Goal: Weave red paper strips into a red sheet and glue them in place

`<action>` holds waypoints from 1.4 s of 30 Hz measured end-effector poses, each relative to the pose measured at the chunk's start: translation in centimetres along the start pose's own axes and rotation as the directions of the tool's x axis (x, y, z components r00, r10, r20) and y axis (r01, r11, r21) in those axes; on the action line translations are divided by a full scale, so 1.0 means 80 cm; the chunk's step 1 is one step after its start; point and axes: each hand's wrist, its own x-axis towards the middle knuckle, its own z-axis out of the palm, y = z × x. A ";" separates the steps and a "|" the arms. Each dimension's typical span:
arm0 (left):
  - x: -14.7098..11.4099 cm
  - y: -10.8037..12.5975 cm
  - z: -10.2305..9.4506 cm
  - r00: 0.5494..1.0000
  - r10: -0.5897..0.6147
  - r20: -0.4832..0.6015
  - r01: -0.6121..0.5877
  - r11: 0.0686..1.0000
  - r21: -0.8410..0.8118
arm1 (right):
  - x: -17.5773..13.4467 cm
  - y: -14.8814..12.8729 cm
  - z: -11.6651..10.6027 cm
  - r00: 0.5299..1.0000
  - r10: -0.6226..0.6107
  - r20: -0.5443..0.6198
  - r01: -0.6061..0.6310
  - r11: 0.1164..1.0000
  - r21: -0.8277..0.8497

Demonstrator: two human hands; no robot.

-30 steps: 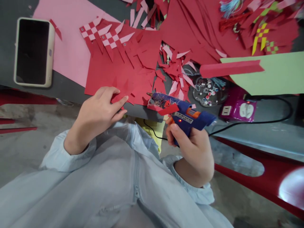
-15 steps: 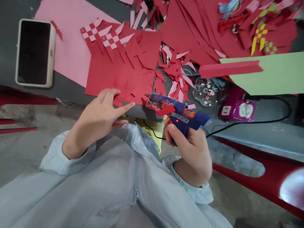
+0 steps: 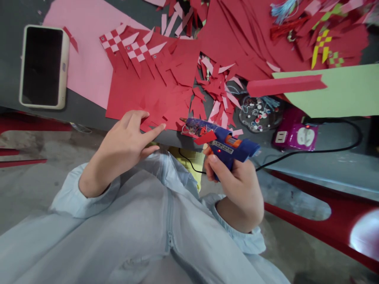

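My right hand (image 3: pixel 233 177) is wrapped around the handle of a blue hot glue gun (image 3: pixel 220 136), its nozzle pointing left over the table edge. A red light glows on its side, and red paper scraps cling near the nozzle. My left hand (image 3: pixel 127 146) rests at the lower edge of a red paper sheet (image 3: pixel 133 94), fingers spread, index finger by small red cut pieces. On that sheet lie two woven red-and-pink checkered paper fish (image 3: pixel 138 51) with eye dots, among several loose red strips.
A phone (image 3: pixel 43 67) lies on pink paper (image 3: pixel 89 55) at left. Red and pink scraps (image 3: pixel 217 86) are heaped right of the sheet. Farther right are a dish of beads (image 3: pixel 257 114), a purple power socket (image 3: pixel 297 132) with a black cord, and green paper (image 3: pixel 334 96).
My right hand and the glue gun have shifted very slightly left. My left hand stays nearly in the same place.
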 end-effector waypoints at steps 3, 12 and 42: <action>0.000 -0.002 -0.003 1.000 0.018 0.022 -0.018 1.000 -0.015 | 0.001 0.001 0.001 1.000 0.001 0.011 -0.001 1.000 0.007; 0.004 0.007 0.003 0.994 -0.103 0.023 0.102 0.995 0.022 | 0.002 0.002 0.000 0.999 0.031 0.027 -0.032 0.999 0.013; 0.002 0.005 0.004 0.999 -0.039 0.031 0.038 0.999 0.026 | 0.000 0.004 0.000 0.999 0.033 0.035 -0.033 0.999 0.006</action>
